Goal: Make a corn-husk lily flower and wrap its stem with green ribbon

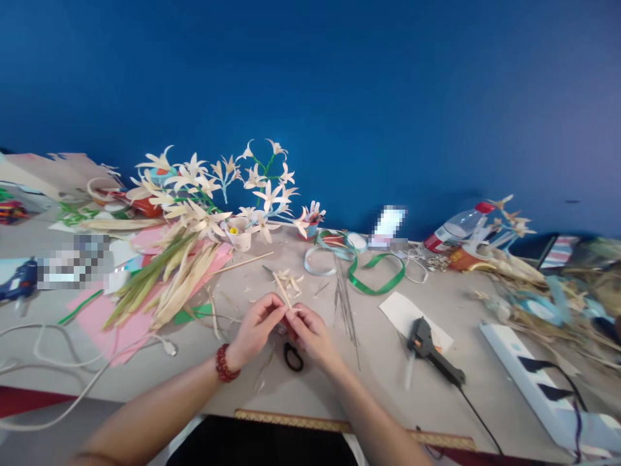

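My left hand (257, 329), with a red beaded bracelet at the wrist, and my right hand (310, 333) meet over the middle of the table. Their fingertips pinch a narrow pale strip (281, 288) that looks like dried husk, slanting up and away from me. Just beyond the fingers lie several cut pale petal pieces (293, 281). Under the hands, the black handle of what looks like scissors (294, 357) shows; the rest is hidden. Thin wires (345, 310) lie to the right of my right hand.
Pale handmade flowers (266, 194) stand along the blue wall. Husks (182, 291) lie on pink paper (104, 327) at left. Rightward are green ribbon (371, 288), a black glue gun (434, 355) with its cord, a bottle (456, 228) and a power strip (524, 382). A ruler (291, 419) lies along the front edge.
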Available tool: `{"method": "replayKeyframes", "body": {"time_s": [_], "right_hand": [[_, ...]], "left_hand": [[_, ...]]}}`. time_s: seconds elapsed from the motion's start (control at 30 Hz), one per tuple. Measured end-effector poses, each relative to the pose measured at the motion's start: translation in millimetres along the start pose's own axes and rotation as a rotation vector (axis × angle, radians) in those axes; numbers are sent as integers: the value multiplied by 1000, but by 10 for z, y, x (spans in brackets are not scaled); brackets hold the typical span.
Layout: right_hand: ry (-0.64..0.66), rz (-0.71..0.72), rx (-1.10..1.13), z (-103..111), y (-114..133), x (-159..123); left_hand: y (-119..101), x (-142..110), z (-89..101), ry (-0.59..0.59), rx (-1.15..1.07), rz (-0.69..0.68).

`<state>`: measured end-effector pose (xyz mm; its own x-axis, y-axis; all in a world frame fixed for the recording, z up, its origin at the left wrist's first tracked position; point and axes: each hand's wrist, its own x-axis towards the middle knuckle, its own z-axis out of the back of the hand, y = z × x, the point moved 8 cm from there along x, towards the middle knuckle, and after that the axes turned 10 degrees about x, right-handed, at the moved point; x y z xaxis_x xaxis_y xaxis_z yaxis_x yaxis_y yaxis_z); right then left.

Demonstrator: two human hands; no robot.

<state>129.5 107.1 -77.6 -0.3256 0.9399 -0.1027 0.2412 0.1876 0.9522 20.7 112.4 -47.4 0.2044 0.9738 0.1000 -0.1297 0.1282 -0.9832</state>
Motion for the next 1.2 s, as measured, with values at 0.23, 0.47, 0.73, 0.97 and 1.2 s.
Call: {"method": "replayKeyframes", "body": {"time_s": [0.23,0.47,0.73,0.97,1.2], "right_hand": [[-26,66,30,28,41,-23],[13,-208,358,-75,-97,-111],[219,-344,646,-253,-94,-172],[473,-376,792,-211,133,-253],[77,-112,227,85,164,-103]], "left_hand": [[-48,-19,-12,19,140,-84],[-144,-44,-27,74,84,-151],[-290,-46,22,109,79,-262],[-115,-14,36,103,-91,-165],[-125,-47,104,8,-21,-193]]}}
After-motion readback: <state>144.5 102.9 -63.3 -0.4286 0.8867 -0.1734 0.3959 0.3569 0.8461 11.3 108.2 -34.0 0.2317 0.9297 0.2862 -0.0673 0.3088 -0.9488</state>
